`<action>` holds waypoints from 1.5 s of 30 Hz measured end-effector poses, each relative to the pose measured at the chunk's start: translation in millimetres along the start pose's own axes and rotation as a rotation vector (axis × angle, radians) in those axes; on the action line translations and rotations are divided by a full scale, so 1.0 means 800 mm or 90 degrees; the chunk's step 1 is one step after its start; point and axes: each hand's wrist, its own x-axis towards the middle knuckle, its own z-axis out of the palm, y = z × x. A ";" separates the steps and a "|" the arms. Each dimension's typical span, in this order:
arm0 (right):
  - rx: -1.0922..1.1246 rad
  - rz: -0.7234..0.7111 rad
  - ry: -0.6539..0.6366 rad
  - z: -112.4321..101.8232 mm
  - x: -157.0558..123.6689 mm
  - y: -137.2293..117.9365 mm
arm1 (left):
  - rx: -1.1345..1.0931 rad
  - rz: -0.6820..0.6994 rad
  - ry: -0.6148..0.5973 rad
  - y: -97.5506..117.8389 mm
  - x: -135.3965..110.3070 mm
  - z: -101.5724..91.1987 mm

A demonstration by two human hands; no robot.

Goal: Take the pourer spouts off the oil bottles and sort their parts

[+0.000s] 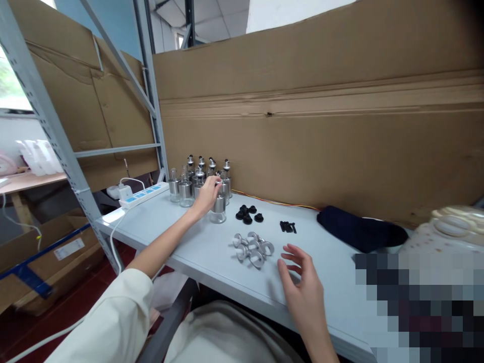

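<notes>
My left hand [206, 194] is closed around the neck of a glass bottle with a silver metal sleeve [219, 205], which stands upright at the front of a cluster of similar bottles. Several bottles behind it carry silver pourer tops with black tips [226, 165]; others, such as the bottle at the left [174, 185], have bare necks. Above the table, fingers apart and holding nothing, my right hand [302, 280] is just right of a group of silver metal pourer parts [253, 249]. Farther back lie several black round stoppers [247, 215] and a small pile of black pieces [288, 227].
A white power strip [145, 194] with a plugged-in adapter lies at the table's left end, its cable hanging over the edge. Dark blue cloth [359, 229] and a bulky pale plastic item [446, 232] occupy the right side. Cardboard [302, 151] walls the back; a metal post [56, 121] rises at left.
</notes>
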 end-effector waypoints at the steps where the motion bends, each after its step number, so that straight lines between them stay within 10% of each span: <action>1: -0.003 0.002 -0.002 0.000 0.000 0.000 | -0.045 -0.007 0.002 0.003 -0.004 -0.001; 10: -0.009 0.019 -0.010 -0.001 -0.003 -0.005 | -0.458 -0.209 0.045 0.050 -0.070 -0.041; 18: 0.006 -0.001 0.002 -0.002 -0.003 -0.007 | -0.491 -0.277 -0.021 0.134 -0.116 -0.073; 35: 0.116 -0.018 -0.004 -0.008 -0.003 -0.020 | -0.794 -0.237 -0.301 0.208 -0.110 -0.037; 45: 0.139 -0.228 -0.155 -0.028 0.021 -0.079 | -0.643 -0.162 -0.272 0.236 -0.119 -0.019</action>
